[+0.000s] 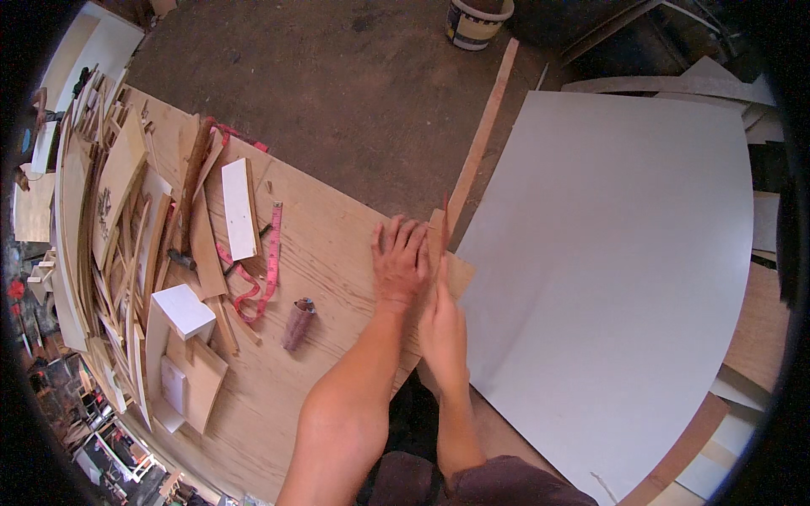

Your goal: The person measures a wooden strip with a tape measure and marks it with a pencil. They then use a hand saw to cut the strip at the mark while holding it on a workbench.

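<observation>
Evidently, the thin reddish piece (445,221) was gripped at its lower end by the right hand (443,325), its upper end left jutting forward near the edge of the table (337,316); how tightly the fingers were closed could not be told. The left hand (400,268) was laid flat, fingers slightly spread, just beside a wood strip (434,226); nothing was seen grasped by it. The piece was judged light and stiff, perhaps easily snapped, and best held low, clear of its edges.
</observation>
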Motion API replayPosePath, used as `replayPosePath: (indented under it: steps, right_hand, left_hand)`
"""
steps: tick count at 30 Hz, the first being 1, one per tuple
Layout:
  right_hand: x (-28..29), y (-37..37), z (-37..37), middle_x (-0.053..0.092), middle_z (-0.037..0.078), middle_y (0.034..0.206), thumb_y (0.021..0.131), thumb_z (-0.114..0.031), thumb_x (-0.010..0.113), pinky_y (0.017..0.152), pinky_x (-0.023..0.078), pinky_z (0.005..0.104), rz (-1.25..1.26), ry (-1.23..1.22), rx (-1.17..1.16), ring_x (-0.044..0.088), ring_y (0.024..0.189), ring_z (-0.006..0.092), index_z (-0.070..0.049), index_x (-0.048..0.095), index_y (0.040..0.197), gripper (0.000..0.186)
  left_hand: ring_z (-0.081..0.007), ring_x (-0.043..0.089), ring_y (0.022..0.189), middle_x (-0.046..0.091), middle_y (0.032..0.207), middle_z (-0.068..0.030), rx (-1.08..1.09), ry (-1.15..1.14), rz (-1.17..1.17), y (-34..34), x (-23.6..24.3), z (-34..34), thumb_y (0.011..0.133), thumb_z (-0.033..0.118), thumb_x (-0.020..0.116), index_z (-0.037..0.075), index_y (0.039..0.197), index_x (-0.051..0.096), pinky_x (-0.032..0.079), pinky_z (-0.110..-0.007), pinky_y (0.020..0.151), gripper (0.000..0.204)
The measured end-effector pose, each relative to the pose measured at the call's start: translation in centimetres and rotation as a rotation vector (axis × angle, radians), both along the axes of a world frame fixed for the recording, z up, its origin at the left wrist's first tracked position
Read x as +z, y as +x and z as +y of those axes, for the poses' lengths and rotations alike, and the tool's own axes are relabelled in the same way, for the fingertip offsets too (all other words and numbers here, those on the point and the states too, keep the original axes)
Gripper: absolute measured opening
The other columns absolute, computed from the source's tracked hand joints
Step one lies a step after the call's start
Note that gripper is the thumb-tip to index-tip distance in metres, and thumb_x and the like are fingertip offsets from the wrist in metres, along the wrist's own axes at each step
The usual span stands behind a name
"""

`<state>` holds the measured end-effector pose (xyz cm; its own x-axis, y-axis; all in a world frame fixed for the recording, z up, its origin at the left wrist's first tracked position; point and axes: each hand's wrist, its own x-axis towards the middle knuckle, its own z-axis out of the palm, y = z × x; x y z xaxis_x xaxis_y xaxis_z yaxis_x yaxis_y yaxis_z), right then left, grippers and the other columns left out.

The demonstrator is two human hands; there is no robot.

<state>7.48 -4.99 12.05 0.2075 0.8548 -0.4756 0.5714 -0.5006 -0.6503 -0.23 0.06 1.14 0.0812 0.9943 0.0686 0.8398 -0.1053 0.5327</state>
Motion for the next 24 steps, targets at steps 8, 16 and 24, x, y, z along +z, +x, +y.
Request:
replayPosePath:
  steps: [8, 16, 24]
  right_hand:
    - [-1.9, 0.5, 0.7, 0.062, 0.032, 0.089, 0.1, -0.013, 0.038, 0.071, 0.045, 0.0516, 0.003, 0.306, 0.008, 0.059, 0.083, 0.05, -0.012, 0.024, 0.152, 0.054]
    - [-2.4, 0.7, 4.8, 0.061, 0.033, 0.091, 0.099, -0.015, 0.041, 0.073, 0.047, 0.0505, -0.039, 0.111, 0.004, 0.06, 0.085, 0.0485, -0.011, 0.025, 0.151, 0.055]
    - [-0.6, 0.4, -1.3, 0.062, 0.032, 0.1, 0.099, -0.014, 0.042, 0.073, 0.047, 0.055, -0.035, 0.04, 0.025, 0.061, 0.088, 0.0499, -0.015, 0.019, 0.152, 0.058]
  left_hand:
    - [-0.0235, 0.042, 0.132, 0.056, 0.126, -0.0028, -0.003, 0.077, 0.034, 0.3, -0.5, 0.2, 0.091, 0.021, 0.055, 0.013, 0.119, 0.06, 0.021, -0.049, 0.115, 0.03]
    - [-0.0234, 0.044, 0.129, 0.058, 0.122, -0.002, 0.008, 0.143, 0.042, 0.5, -1.2, 0.4, 0.091, 0.021, 0.054, 0.012, 0.117, 0.061, 0.021, -0.048, 0.114, 0.028]
    - [-0.026, 0.04, 0.134, 0.055, 0.129, -0.0054, -0.013, 0.026, -0.008, 0.1, -0.2, 0.2, 0.091, 0.022, 0.051, 0.011, 0.123, 0.058, 0.017, -0.051, 0.116, 0.034]
